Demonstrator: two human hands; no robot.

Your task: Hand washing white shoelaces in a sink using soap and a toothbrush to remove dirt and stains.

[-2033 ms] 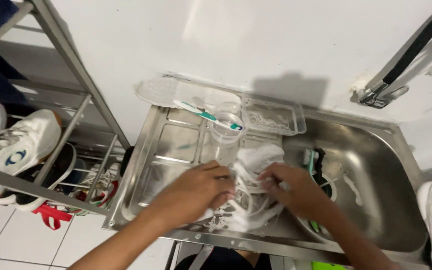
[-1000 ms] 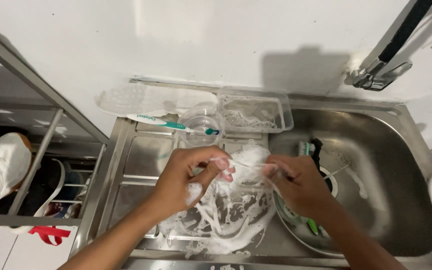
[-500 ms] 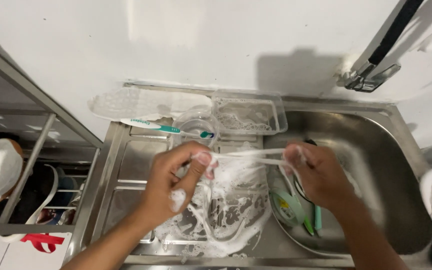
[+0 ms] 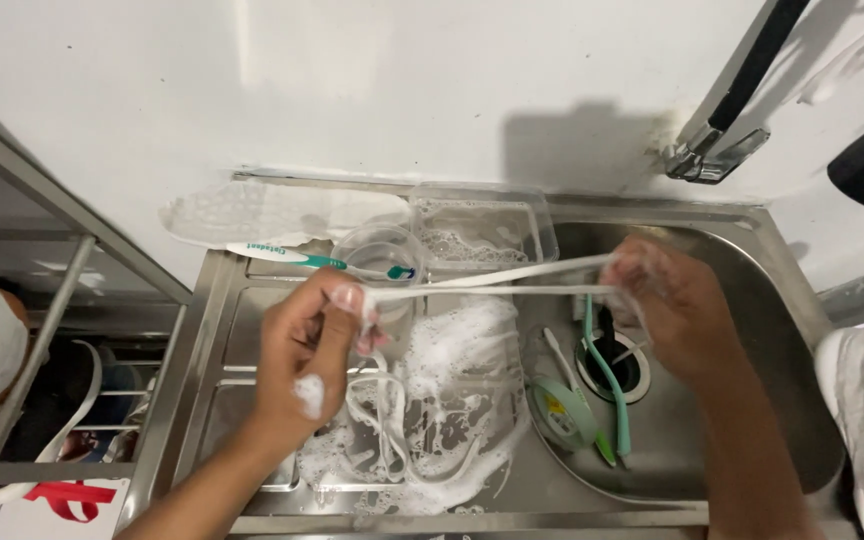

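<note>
Steel sink (image 4: 752, 300) below: your left hand (image 4: 307, 350) and right hand (image 4: 667, 305) both pinch a soapy white lace (image 4: 492, 283) taut. Suds could let it slip into the drain (image 4: 617, 365).

Toothbrush (image 4: 302, 259) across clear cup (image 4: 377, 258) far left; clear tray (image 4: 482, 222) beside; faucet (image 4: 727, 110) far right; tape roll (image 4: 562, 412) in sink (image 4: 752, 330).

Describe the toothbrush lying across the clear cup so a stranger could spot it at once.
Start at the steel sink and look to the drainboard's back edge by the white wall. There a clear cup stands beside a clear box. The toothbrush lies flat across the cup's rim: white handle, teal neck, unlike the all-green brush down in the basin.
</note>
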